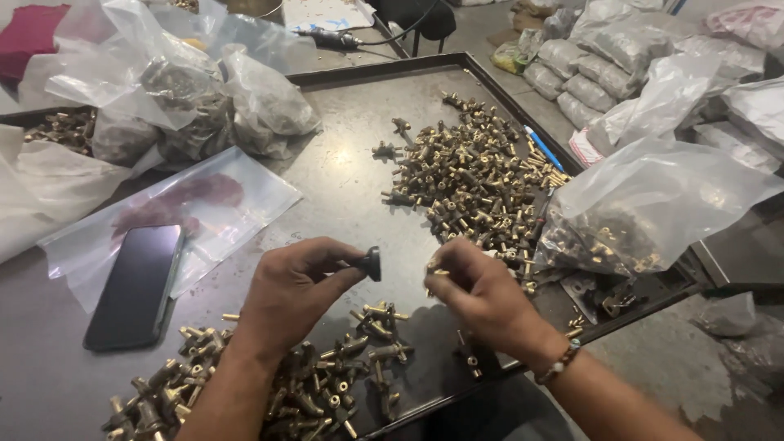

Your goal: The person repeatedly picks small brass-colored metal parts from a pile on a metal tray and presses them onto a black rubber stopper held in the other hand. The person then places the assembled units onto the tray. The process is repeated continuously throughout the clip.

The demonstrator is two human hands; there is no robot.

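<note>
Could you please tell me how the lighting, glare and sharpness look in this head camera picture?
Head view: soft even light, with faint sheen on the metal tray and glare on the clear plastic bags; the left hand and right hand are slightly motion-blurred; the brass fittings pile is fairly sharp; edges bow from the wide lens.

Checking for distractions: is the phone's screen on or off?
Off: the phone lies flat on the metal tray, its screen dark, showing only reflections.
</note>
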